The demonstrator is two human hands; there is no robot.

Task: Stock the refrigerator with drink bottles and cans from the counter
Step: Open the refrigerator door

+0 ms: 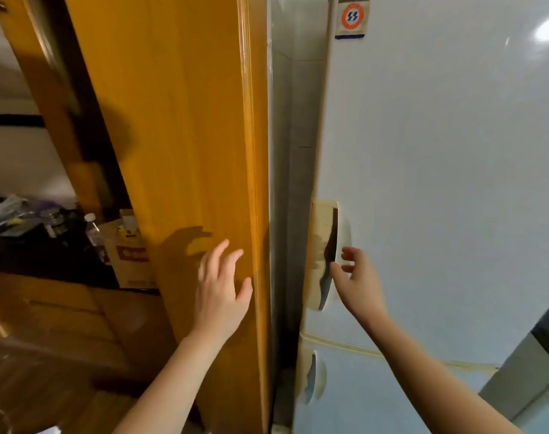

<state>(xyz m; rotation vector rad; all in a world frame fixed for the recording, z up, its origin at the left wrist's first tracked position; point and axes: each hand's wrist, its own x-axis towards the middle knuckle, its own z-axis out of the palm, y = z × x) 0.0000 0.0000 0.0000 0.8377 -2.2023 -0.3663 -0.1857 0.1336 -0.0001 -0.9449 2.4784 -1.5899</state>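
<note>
I see the right hand (357,277) centre-right, fingers (350,253) loosely curled, holding nothing, just beside the closed refrigerator (439,183) door's handle (326,255). Left hand (220,296) lower centre, fingers spread before the wooden panel (188,136). Bottle (93,230) on the tabletop (32,255), mid-left.

Home kitchen. White two-door refrigerator (439,183), doors closed; orange wooden panel (188,136) immediately left of it; farther left, dark counter (48,258) bearing clear bottle (93,228), cardboard box (129,261), clutter.
</note>
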